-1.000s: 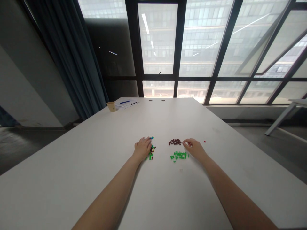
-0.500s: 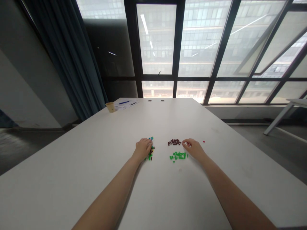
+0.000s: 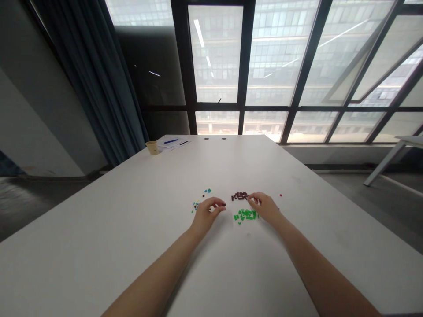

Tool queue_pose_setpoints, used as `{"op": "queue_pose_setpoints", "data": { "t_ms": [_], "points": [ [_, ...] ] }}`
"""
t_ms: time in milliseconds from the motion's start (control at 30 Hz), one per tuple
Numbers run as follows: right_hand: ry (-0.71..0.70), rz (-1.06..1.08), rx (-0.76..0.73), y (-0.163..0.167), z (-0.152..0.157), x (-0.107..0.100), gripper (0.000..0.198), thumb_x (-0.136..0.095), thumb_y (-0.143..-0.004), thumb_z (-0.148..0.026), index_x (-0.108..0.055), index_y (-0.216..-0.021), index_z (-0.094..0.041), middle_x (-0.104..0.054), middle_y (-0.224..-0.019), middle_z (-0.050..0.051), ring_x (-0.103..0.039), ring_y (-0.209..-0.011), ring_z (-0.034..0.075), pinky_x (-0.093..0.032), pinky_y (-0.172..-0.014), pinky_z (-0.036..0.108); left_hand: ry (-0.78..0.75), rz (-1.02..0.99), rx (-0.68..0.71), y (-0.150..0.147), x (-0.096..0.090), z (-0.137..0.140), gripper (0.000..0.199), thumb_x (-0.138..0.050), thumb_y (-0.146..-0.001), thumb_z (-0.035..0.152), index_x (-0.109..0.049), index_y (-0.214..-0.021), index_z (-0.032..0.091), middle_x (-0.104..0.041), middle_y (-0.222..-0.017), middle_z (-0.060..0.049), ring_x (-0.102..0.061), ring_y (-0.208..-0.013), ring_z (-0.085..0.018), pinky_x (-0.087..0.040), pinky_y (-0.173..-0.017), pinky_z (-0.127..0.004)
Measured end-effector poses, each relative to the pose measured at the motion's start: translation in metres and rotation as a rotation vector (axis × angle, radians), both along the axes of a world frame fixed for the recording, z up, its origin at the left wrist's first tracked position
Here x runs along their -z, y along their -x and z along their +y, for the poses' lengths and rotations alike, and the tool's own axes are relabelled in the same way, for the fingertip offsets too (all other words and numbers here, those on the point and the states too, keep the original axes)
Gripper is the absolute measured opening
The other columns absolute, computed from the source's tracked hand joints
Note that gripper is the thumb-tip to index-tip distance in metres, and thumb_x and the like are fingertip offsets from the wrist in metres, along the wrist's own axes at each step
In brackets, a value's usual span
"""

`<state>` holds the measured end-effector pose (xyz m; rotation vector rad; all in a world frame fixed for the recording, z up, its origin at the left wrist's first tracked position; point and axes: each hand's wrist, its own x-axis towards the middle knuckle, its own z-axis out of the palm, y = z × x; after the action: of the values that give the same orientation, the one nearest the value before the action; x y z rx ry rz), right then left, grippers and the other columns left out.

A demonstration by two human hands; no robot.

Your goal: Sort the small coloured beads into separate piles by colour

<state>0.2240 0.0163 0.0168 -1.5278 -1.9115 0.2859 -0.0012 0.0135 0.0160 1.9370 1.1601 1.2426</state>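
Observation:
My left hand (image 3: 209,211) pinches a small dark brown brick (image 3: 224,204) between thumb and fingertips, left of the brown pile. My right hand (image 3: 262,204) has its fingertips pinched at the right edge of the dark brown bricks (image 3: 239,196); whether a piece is between them I cannot make out. Just nearer to me lies a pile of green bricks (image 3: 245,215). Beyond and to the left of my left hand are scattered mixed-colour pieces (image 3: 196,205), partly hidden by it, with a few blue and green pieces (image 3: 207,190) farther off.
One red piece (image 3: 281,195) lies alone right of my right hand. A paper cup (image 3: 152,148) stands at the far left of the white table (image 3: 132,220), beside papers with a blue pen (image 3: 171,141). Two dark round discs are at the table's far end.
My left hand has moved right from the mixed pieces, carrying a brown brick, which uncovers some of them. My right hand has shifted slightly left, onto the edge of the brown pile.

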Motion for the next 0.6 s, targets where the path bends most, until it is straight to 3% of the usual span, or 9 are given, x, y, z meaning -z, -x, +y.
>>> {"op": "queue_pose_setpoints", "data": {
  "t_ms": [233, 600],
  "points": [
    [-0.066, 0.025, -0.073, 0.015, -0.008, -0.004, 0.017, -0.047, -0.074, -0.024, -0.063, -0.073, -0.018, -0.053, -0.061, 0.0, -0.046, -0.059, 0.012, -0.035, -0.059, 0.024, -0.188, -0.028, 0.116, -0.005, -0.006, -0.011, 0.01, -0.063, -0.068, 0.029, -0.061, -0.07, 0.019, -0.059, -0.074, -0.002, -0.054, -0.075, -0.015, -0.041, -0.072, -0.028],
    [-0.169, 0.087, -0.185, 0.027, -0.019, -0.013, 0.012, -0.051, -0.076, -0.021, -0.062, -0.078, -0.019, -0.055, -0.065, 0.0, -0.049, -0.064, 0.013, -0.039, -0.066, 0.026, -0.209, -0.05, 0.122, -0.004, -0.003, -0.009, 0.008, -0.064, -0.067, 0.025, -0.06, -0.072, 0.02, -0.054, -0.078, -0.002, -0.051, -0.08, -0.015, -0.039, -0.076, -0.03]
  ]
}}
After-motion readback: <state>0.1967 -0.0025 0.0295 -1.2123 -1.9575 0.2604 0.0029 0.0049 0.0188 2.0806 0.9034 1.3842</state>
